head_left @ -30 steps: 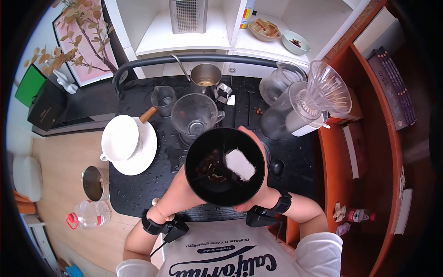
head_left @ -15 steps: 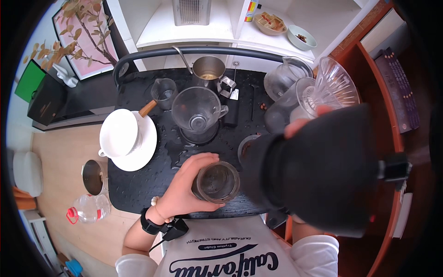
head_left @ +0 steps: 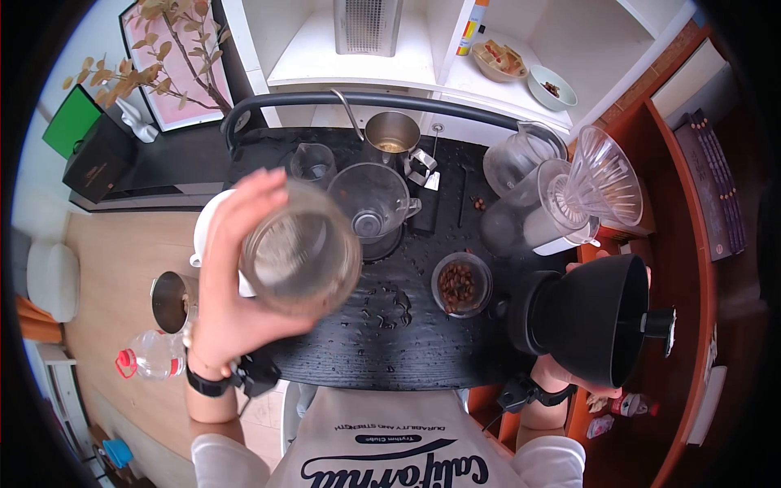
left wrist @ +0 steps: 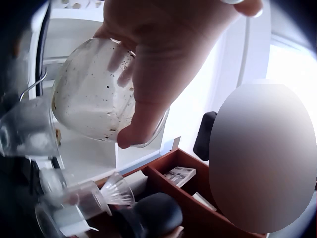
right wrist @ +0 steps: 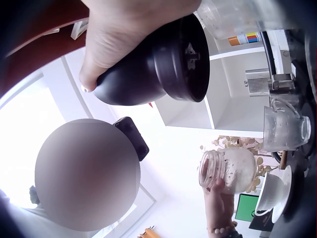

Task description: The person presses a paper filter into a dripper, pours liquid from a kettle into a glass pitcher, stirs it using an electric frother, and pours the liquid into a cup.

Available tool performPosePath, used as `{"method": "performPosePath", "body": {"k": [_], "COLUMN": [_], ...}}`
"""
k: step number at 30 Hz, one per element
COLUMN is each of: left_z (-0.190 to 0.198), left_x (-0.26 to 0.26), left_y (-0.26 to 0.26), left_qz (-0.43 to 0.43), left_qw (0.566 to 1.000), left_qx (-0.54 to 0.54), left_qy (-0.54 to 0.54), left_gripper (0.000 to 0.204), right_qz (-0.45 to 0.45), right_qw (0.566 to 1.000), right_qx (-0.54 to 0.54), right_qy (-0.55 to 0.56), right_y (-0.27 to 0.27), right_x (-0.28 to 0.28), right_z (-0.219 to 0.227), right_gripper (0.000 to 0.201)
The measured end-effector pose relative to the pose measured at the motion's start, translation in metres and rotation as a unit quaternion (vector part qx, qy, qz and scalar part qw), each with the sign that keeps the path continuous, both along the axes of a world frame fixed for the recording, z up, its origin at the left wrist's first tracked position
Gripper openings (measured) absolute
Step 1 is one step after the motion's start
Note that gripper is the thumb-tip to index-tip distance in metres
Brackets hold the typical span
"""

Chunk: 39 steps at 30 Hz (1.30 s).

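My left hand (head_left: pixel 232 285) grips a clear glass jar (head_left: pixel 301 252), raised above the table's left half. Specks and dark residue cling to the jar (left wrist: pixel 84 94) in the left wrist view; its threaded mouth shows in the right wrist view. At the table's right side my right hand (head_left: pixel 565 376) holds the black upper body of a hand coffee grinder (head_left: pixel 561 317), tipped on its side, its wide open top facing right. The metal burr end (right wrist: pixel 192 57) is exposed in the right wrist view. Between the hands stands a small clear cup (head_left: pixel 486 289) of coffee beans (head_left: pixel 457 286).
Behind the hands stand a glass mug (head_left: pixel 366 183), a gooseneck kettle (head_left: pixel 392 130) and a small beaker (head_left: pixel 313 161). A ribbed clear dripper (head_left: pixel 606 175) and a glass server (head_left: pixel 521 154) are at the back right. Water droplets wet the black table (head_left: pixel 366 358).
Both hands first held the grinder together; it has come apart. The left hand has lifted the jar up and left; the right has carried the grinder body right, tipped over. The bean cup is uncovered.
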<state>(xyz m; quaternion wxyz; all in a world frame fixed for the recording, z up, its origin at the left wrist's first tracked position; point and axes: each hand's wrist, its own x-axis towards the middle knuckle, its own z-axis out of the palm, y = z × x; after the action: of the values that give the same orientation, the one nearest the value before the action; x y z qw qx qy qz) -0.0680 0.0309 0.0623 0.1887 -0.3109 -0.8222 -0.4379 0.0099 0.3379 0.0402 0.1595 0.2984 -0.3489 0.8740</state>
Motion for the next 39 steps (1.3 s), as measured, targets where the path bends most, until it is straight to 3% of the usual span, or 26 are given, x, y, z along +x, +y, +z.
{"method": "performPosePath", "body": {"k": [3, 5, 7, 8, 11, 17, 18, 19, 24, 31, 36, 39], "left_z": [0.023, 0.029, 0.028, 0.024, 0.022, 0.017, 0.017, 0.013, 0.007, 0.009, 0.014, 0.005], "left_x": [-0.022, -0.03, -0.037, -0.041, -0.046, -0.05, -0.051, -0.052, -0.056, -0.06, -0.059, -0.059], "left_y": [0.012, 0.022, 0.029, 0.031, 0.038, 0.049, 0.05, 0.051, 0.054, 0.054, 0.054, 0.055], "left_qz": [0.072, 0.085, 0.094, 0.104, 0.096, 0.085, 0.08, 0.08, 0.044, 0.051, 0.068, 0.048], "left_qw": [0.974, 0.964, 0.891, 0.862, 0.823, 0.797, 0.791, 0.792, 0.761, 0.757, 0.783, 0.772], "left_qx": [-0.166, -0.202, -0.357, -0.387, -0.416, -0.432, -0.438, -0.438, -0.474, -0.471, -0.448, -0.457], "left_qy": [0.135, 0.151, 0.265, 0.309, 0.374, 0.414, 0.419, 0.418, 0.442, 0.449, 0.426, 0.439], "left_gripper": [0.073, 0.062, 0.062, 0.052, 0.043, 0.04, 0.04, 0.04, 0.039, 0.038, 0.038, 0.037], "right_qz": [-0.05, -0.085, -0.121, -0.12, -0.048, 0.075, 0.069, 0.06, 0.066, 0.088, 0.102, 0.114], "right_qw": [0.996, 0.989, 0.979, 0.979, 0.972, 0.931, 0.984, 0.997, 0.997, 0.994, 0.99, 0.986], "right_qx": [-0.038, -0.062, -0.088, -0.088, -0.175, -0.315, -0.137, 0.047, 0.023, -0.024, -0.058, -0.076], "right_qy": [-0.06, -0.101, -0.142, -0.141, -0.151, -0.168, -0.088, -0.006, -0.023, -0.055, -0.08, -0.094], "right_y": [-0.004, -0.006, -0.007, -0.006, 0.0, 0.02, 0.027, 0.031, 0.034, 0.034, 0.033, 0.032], "right_x": [0.002, 0.006, 0.011, 0.013, 0.015, 0.012, 0.005, 0.002, 0.005, 0.006, 0.009, 0.012], "right_z": [0.0, 0.0, 0.0, -0.001, -0.003, -0.015, -0.018, -0.019, -0.019, -0.021, -0.021, -0.02], "right_gripper": [0.079, 0.071, 0.065, 0.065, 0.064, 0.062, 0.06, 0.06, 0.061, 0.065, 0.067, 0.069]}}
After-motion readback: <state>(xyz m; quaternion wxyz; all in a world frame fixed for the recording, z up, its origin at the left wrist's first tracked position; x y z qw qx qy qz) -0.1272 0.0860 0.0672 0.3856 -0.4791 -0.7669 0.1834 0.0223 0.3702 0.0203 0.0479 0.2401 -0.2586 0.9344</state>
